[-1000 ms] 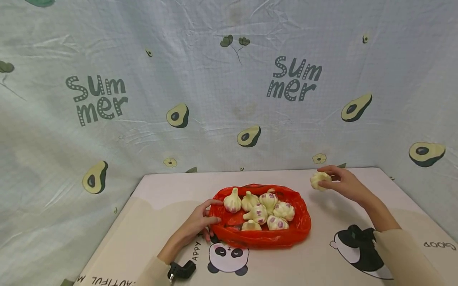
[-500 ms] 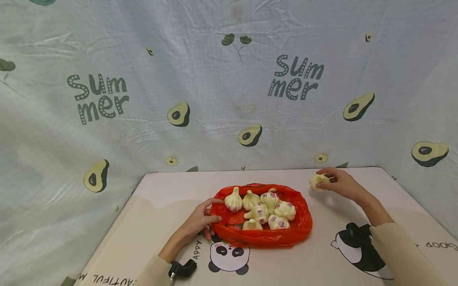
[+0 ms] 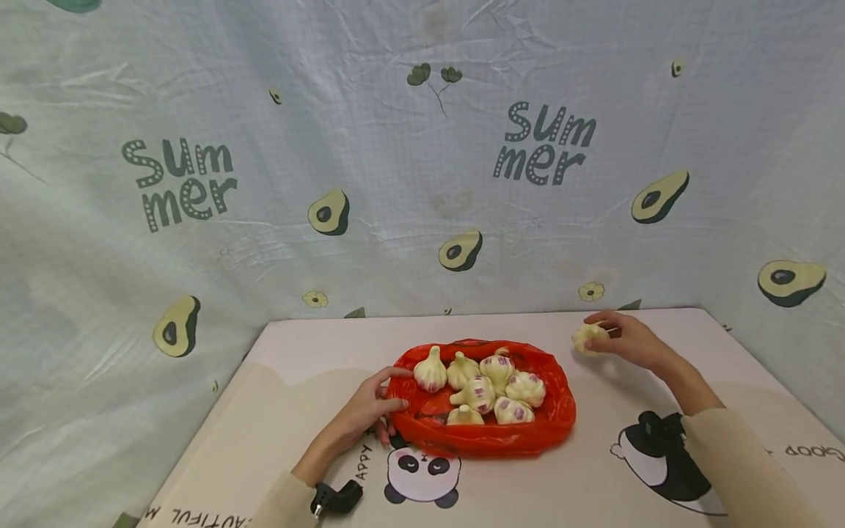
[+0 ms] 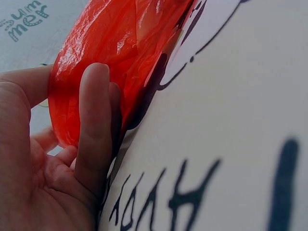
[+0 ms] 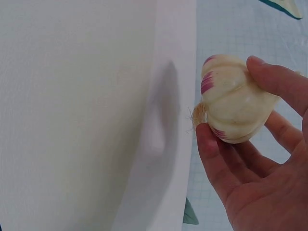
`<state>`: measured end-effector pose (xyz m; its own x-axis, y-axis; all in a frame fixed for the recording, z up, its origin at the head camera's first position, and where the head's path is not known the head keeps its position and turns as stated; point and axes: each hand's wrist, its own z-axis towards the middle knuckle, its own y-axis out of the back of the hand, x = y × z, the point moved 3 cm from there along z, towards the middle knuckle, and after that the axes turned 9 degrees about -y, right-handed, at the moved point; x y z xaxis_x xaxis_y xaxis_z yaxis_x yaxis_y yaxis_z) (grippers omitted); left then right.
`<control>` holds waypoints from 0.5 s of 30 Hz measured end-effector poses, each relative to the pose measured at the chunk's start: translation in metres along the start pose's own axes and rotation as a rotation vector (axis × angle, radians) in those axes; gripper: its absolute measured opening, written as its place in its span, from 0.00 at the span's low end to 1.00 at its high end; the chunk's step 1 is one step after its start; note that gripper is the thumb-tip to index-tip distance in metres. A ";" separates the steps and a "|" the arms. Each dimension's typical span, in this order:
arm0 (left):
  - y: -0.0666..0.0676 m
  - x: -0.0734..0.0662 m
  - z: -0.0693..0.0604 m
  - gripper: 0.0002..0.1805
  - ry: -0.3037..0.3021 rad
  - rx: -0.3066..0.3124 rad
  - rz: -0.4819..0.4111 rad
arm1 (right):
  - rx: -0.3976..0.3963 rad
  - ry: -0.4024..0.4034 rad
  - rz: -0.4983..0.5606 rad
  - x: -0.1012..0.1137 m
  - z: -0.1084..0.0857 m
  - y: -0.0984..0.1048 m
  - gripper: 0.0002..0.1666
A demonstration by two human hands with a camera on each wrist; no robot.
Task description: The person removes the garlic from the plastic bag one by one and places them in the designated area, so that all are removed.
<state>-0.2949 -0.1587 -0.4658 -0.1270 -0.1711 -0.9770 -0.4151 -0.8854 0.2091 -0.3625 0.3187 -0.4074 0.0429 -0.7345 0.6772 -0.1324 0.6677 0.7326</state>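
The person's right hand (image 3: 627, 341) is holding a garlic bulb (image 5: 236, 101) between thumb and fingertips, raised over the far right part of the table (image 3: 297, 345) and well apart from the red plastic bag (image 3: 488, 440). The left hand (image 3: 361, 408) is gripping the bag's left rim, while several other bulbs (image 3: 475, 394) are sitting inside, crowding mostly toward its right half.

The fingers are gripping a rounded, smooth-looking surface, so a loosening thumb could be letting the bulb slip; being round, it might be rolling toward the nearby far edge and the patterned cloth (image 3: 396, 279) behind. The bag is looking thin and pliable: a hard pull from the left hand could be dragging it sideways or folding its wall inward, tipping the loose bulbs against one another.
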 end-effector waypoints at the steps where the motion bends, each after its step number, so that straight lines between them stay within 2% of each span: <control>1: -0.001 0.000 0.000 0.30 0.000 0.000 0.000 | 0.004 -0.002 0.000 -0.001 0.000 -0.001 0.34; 7: -0.002 0.000 0.001 0.30 -0.017 0.005 0.013 | 0.018 -0.019 -0.002 -0.001 0.001 -0.005 0.34; 15: -0.002 0.001 -0.001 0.30 -0.010 0.002 0.012 | 0.034 -0.025 -0.019 -0.001 0.006 -0.011 0.33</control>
<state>-0.2936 -0.1577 -0.4667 -0.1408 -0.1773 -0.9740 -0.4157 -0.8823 0.2207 -0.3673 0.3111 -0.4170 0.0207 -0.7503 0.6608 -0.1655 0.6492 0.7424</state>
